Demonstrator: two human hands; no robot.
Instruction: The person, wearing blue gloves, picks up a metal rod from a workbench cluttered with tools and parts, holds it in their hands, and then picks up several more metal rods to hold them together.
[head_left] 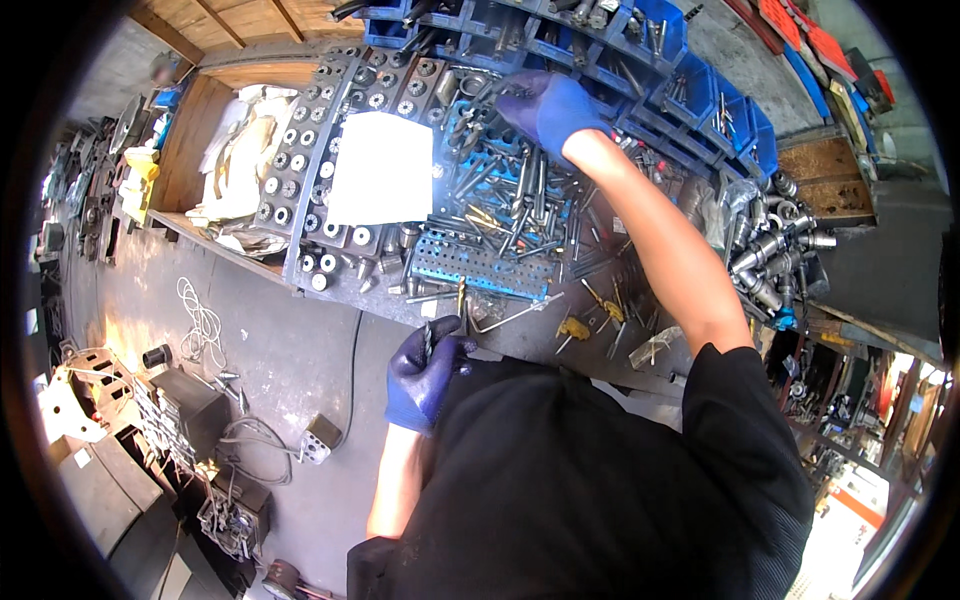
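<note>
My left hand (418,378), in a blue and purple glove, is closed near my body at the front edge of the bench. A short dark drill bit (428,341) stands up between its fingers. My right hand (545,108), gloved alike, reaches to the far side of the bench with curled fingers; whatever they hold is hidden. Below it lies a heap of drill bits and cutters (530,190), some of them gold-coloured. A blue perforated rack (470,262) stands in front of the heap. Stepped blue bins (620,80) with tools rise just beyond my right hand.
Racks of round collets (290,160) fill the bench's left side, partly under a white sheet (382,172). A wooden box (190,150) with paper and cloth is farther left. Metal tool holders (775,250) pile up at right. Cables (265,440) lie on the floor at left.
</note>
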